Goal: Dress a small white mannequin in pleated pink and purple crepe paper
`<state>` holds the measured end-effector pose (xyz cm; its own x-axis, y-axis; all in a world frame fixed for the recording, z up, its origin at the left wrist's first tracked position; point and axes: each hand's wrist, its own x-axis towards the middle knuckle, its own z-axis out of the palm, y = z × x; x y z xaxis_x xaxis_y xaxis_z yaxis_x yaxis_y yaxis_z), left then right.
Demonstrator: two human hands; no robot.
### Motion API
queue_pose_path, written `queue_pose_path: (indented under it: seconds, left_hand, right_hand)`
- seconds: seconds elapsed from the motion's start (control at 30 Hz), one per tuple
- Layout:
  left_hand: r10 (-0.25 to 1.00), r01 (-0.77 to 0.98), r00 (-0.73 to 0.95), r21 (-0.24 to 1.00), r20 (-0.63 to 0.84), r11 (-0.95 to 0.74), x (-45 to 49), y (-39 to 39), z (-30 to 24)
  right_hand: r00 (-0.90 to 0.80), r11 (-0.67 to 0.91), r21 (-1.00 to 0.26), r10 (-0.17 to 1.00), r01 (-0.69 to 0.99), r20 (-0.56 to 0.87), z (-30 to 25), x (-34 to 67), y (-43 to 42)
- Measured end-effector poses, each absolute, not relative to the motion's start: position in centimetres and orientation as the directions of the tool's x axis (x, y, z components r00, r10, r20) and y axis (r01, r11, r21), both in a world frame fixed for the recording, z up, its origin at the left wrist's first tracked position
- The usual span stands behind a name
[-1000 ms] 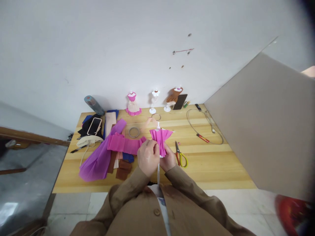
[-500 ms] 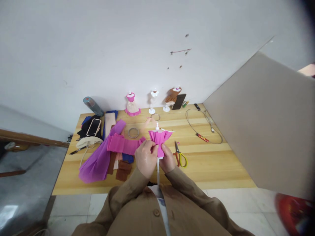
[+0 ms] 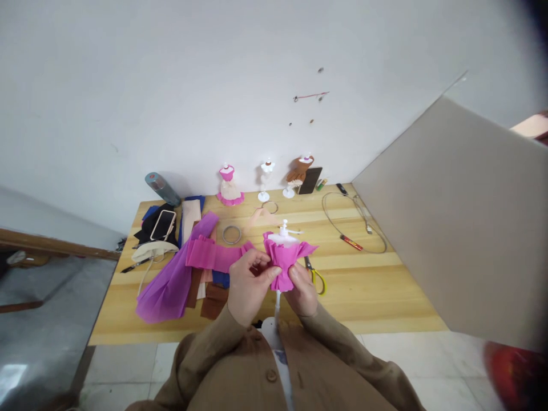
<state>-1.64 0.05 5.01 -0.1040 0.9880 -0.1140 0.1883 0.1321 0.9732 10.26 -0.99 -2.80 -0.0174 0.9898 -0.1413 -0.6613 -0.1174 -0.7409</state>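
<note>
My left hand [image 3: 248, 285] and my right hand [image 3: 303, 290] both pinch a pleated piece of pink crepe paper [image 3: 287, 257] wrapped around a small white mannequin stand [image 3: 283, 230]. The stand's white pole [image 3: 277, 302] runs down between my hands toward my chest. The paper flares out to the right. A longer pink pleated strip [image 3: 209, 254] lies on the wooden table [image 3: 368, 285] just left of my left hand.
Yellow-handled scissors [image 3: 315, 277] lie right of my hands. Purple tulle [image 3: 166, 279], brown and blue paper pieces, a tape ring [image 3: 232, 234], a phone [image 3: 162, 224], a cable loop [image 3: 355, 220] and three small dressed mannequins [image 3: 228, 185] by the wall sit on the table. A grey board [image 3: 462, 228] stands at right.
The mannequin with the pink paper has been lifted and tilted toward me. The paper now wraps more around the form, and my hands have shifted lower on it.
</note>
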Motion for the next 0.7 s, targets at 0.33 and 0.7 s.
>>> queue_pose_path:
  seconds: [0.33,0.7]
  left_hand:
    - [0.99,0.21,-0.135,0.978,0.038,-0.009,-2.2,-0.9,4.8]
    - [0.958,0.331,-0.03,0.907,0.287,-0.261,-2.2,-0.6,4.0]
  right_hand:
    - [0.064,0.071,-0.946,0.996,-0.316,0.054,-3.3,11.3,-1.4]
    - [-0.003,0.349,-0.937,0.937,0.025,0.349,2.8,9.3,0.5]
